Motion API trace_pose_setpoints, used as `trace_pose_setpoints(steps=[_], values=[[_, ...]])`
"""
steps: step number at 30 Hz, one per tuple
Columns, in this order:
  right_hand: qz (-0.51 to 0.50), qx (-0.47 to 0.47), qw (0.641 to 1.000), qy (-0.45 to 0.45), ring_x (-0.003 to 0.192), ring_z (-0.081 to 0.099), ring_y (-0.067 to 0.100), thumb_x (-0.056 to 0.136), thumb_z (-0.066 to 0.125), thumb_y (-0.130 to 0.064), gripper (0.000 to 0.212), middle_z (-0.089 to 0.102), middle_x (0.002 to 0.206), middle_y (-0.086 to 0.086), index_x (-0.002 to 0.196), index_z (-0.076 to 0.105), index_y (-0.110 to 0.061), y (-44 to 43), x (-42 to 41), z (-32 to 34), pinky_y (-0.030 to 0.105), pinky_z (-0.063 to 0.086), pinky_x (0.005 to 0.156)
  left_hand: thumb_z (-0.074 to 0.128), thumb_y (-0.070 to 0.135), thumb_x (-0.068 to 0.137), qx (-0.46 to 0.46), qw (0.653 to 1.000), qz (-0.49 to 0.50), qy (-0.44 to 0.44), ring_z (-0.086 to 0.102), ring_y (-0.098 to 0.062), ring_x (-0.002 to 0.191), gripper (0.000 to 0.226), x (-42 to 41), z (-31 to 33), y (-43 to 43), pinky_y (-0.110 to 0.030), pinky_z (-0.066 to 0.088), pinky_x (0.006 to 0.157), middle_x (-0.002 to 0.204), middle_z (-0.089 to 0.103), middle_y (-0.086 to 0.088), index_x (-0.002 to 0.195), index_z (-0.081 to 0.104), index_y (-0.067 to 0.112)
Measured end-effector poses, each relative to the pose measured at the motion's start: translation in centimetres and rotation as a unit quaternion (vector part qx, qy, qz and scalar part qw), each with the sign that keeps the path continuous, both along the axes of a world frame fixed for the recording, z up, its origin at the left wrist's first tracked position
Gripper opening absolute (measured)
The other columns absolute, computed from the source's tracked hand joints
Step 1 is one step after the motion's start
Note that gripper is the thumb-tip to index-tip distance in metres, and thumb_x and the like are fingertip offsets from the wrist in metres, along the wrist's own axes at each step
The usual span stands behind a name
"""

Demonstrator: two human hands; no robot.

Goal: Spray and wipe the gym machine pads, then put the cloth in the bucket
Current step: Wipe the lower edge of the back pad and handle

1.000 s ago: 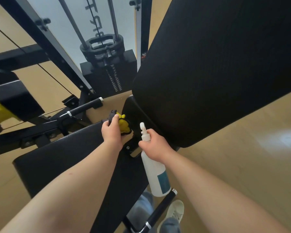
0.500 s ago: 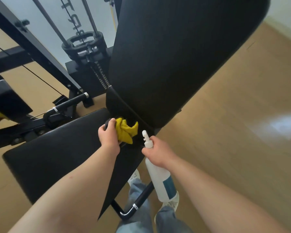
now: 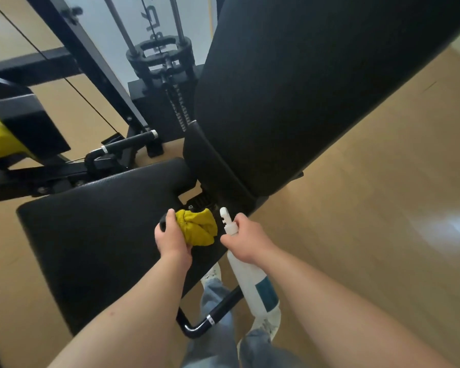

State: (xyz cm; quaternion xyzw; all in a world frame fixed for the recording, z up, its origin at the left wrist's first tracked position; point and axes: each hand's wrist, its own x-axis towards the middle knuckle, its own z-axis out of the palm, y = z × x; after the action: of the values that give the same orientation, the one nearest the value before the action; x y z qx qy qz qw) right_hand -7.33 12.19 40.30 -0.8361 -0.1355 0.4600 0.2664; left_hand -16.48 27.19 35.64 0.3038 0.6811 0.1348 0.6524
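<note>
At the seat's rear edge, your left hand (image 3: 171, 237) grips the bunched yellow cloth (image 3: 197, 227), now drawn out of the hinge gap onto the black vinyl seat pad (image 3: 91, 235). Your right hand (image 3: 246, 240) clasps the white teal-labelled spray bottle (image 3: 250, 274). Judgement: wiping underway; bucket not in view.

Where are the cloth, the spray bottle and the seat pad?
cloth (image 3: 197, 227), head view, middle of the bunched yellow fabric
spray bottle (image 3: 245, 272), head view, white body above the blue label
seat pad (image 3: 96, 235), head view, bare black top surface
</note>
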Motion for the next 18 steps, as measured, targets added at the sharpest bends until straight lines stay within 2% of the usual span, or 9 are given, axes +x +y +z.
trace_pose_setpoints(steps=[3, 5, 7, 12, 16, 18], values=[[0.008, 0.021, 0.999, -0.029, 0.081, 0.063, 0.022, 0.088, 0.067, -0.033, 0.024, 0.061, 0.091, 0.0, 0.101, 0.052, -0.02, 1.8, 0.3, -0.6, 0.044, 0.057, 0.073, 0.067, 0.05, 0.094, -0.027, 0.999, 0.0, -0.029, 0.065, -0.026, 0.108, 0.058, -0.2, -0.9, 0.3, -0.046, 0.058, 0.086, 0.123, 0.063, -0.004, 0.144, 0.048, 0.028], [0.013, 0.041, 0.999, -0.022, 0.084, 0.064, 0.022, 0.087, 0.066, -0.032, 0.028, 0.062, 0.095, 0.0, 0.108, 0.051, -0.023, 2.8, 0.7, -0.6, 0.045, 0.059, 0.075, 0.068, 0.049, 0.093, -0.041, 0.998, 0.0, -0.044, 0.067, -0.028, 0.108, 0.058, -0.2, -1.6, 0.7, -0.049, 0.058, 0.092, 0.122, 0.065, -0.006, 0.143, 0.049, 0.026], [0.021, 0.053, 0.998, -0.02, 0.088, 0.064, 0.021, 0.085, 0.066, -0.033, 0.033, 0.062, 0.101, 0.0, 0.114, 0.051, -0.025, 4.0, 1.3, -0.6, 0.045, 0.061, 0.078, 0.071, 0.052, 0.086, -0.047, 0.997, 0.001, -0.063, 0.071, -0.03, 0.107, 0.065, 0.0, -2.0, 1.1, -0.05, 0.059, 0.09, 0.123, 0.069, -0.009, 0.141, 0.053, 0.024], [0.026, 0.077, 0.995, -0.049, 0.081, 0.061, 0.022, 0.085, 0.066, -0.033, 0.018, 0.062, 0.089, 0.0, 0.093, 0.055, -0.022, 7.3, 3.1, -0.9, 0.046, 0.056, 0.075, 0.07, 0.062, 0.073, -0.067, 0.994, 0.019, -0.083, 0.075, -0.031, 0.102, 0.073, 1.1, -3.5, 2.6, -0.053, 0.058, 0.092, 0.117, 0.075, -0.01, 0.136, 0.06, 0.027], [0.032, 0.11, 0.993, -0.042, 0.087, 0.063, 0.019, 0.087, 0.066, -0.036, 0.028, 0.063, 0.097, -0.003, 0.11, 0.052, -0.027, 8.7, 4.3, -1.2, 0.044, 0.059, 0.078, 0.071, 0.07, 0.059, -0.072, 0.992, -0.002, -0.099, 0.075, -0.033, 0.104, 0.09, 2.6, -5.3, 4.0, -0.056, 0.057, 0.095, 0.119, 0.075, -0.011, 0.136, 0.061, 0.024], [0.021, 0.119, 0.991, -0.054, 0.085, 0.063, 0.02, 0.087, 0.067, -0.036, 0.024, 0.063, 0.095, -0.002, 0.104, 0.053, -0.025, 9.1, 4.4, -1.5, 0.043, 0.059, 0.075, 0.068, 0.071, 0.059, -0.065, 0.992, -0.018, -0.109, 0.074, -0.033, 0.107, 0.093, 3.6, -6.0, 5.0, -0.056, 0.056, 0.098, 0.121, 0.074, -0.012, 0.137, 0.062, 0.021]])
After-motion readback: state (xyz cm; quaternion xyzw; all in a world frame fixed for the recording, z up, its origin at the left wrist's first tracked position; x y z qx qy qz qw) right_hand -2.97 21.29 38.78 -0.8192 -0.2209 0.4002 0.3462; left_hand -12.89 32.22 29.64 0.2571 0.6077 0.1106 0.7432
